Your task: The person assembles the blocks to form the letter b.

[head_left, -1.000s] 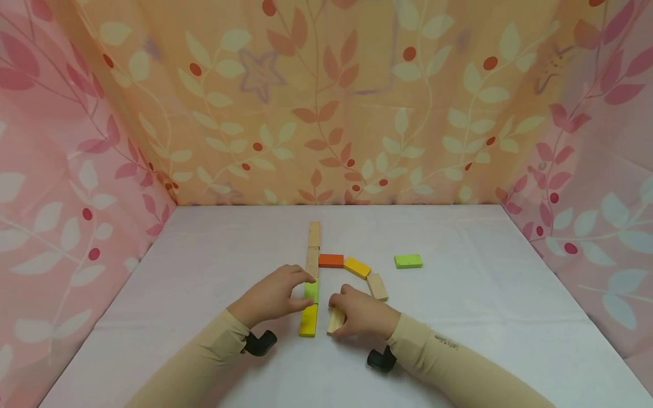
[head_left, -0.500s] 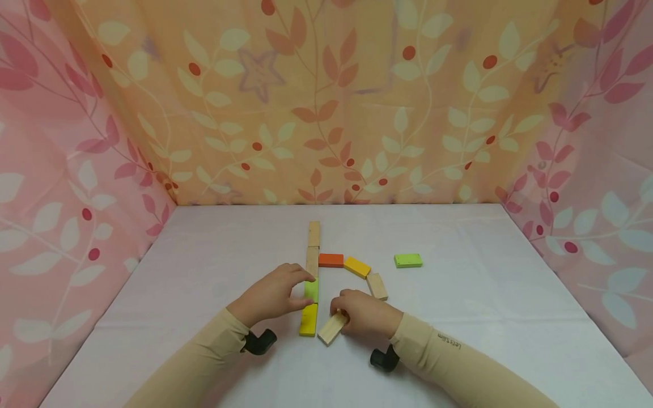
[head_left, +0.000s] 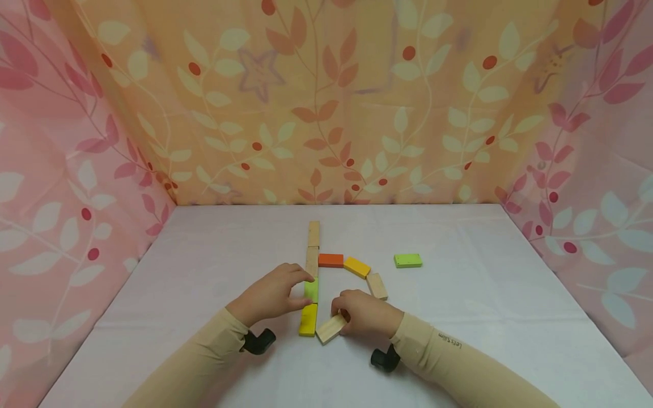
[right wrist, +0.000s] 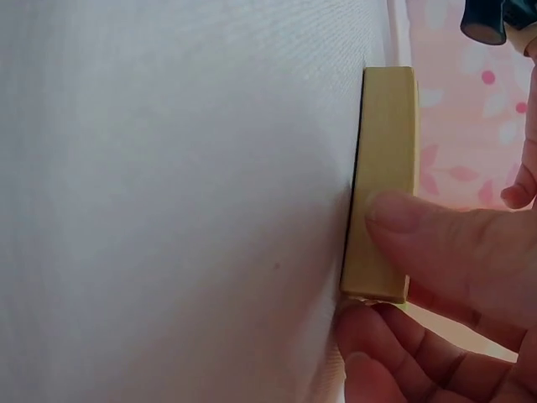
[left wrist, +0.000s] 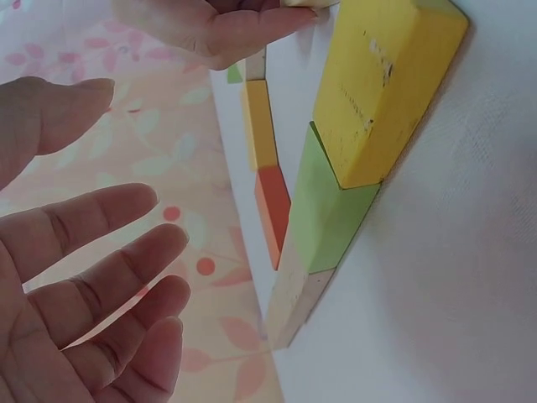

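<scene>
My right hand pinches the right end of a plain wooden block, which lies slanted on the white table. The thumb presses along the block's side in the right wrist view. The block's left end is at the foot of a yellow block; whether they touch I cannot tell. My left hand, thumb and fingers spread, hovers beside a green block and holds nothing. Green and yellow blocks form a straight column with two plain blocks farther off. The left wrist view shows the left fingers relaxed, apart from the column.
From the column a curve runs right: a red-orange block, an amber block and a plain block. A separate light green block lies farther right. Floral cloth walls the table at the back and sides.
The right hand has swung the plain block from nearly parallel with the column to a slant, its near end shifting left toward the yellow block. The left hand has stayed in place.
</scene>
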A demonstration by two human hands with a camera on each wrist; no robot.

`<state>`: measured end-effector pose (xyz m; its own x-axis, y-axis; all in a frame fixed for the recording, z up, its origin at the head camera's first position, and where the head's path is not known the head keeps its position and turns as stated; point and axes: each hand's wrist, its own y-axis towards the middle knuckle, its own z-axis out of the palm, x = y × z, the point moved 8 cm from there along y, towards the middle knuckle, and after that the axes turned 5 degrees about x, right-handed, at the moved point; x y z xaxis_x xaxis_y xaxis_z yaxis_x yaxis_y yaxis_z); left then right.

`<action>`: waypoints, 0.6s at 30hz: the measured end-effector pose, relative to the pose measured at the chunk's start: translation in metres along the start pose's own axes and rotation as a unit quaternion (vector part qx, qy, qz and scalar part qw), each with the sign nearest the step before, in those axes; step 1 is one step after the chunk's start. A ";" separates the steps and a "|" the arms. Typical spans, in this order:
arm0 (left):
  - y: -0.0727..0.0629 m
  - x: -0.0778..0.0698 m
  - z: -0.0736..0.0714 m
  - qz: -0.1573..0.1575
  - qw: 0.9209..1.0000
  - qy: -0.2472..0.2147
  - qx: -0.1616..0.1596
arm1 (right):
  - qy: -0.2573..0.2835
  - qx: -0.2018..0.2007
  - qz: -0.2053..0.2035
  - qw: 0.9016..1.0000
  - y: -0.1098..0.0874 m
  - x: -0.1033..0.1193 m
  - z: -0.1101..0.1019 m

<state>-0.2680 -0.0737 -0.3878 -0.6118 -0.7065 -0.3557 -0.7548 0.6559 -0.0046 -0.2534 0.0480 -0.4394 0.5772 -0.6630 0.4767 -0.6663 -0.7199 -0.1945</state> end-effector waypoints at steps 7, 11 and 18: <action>0.000 -0.001 -0.002 0.002 1.000 0.003 0.000 | 0.006 0.007 0.000 1.000 0.002 -0.004 0.003; 0.001 0.000 -0.001 -0.001 1.000 -0.006 0.005 | 0.017 0.009 -0.002 1.000 0.003 -0.006 0.004; 0.003 0.001 0.003 -0.006 1.000 -0.006 0.010 | 0.019 0.012 0.002 1.000 0.003 -0.006 0.005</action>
<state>-0.2704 -0.0717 -0.3910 -0.5991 -0.7119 -0.3664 -0.7575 0.6522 -0.0286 -0.2567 0.0490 -0.4471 0.5551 -0.6586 0.5080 -0.6570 -0.7217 -0.2179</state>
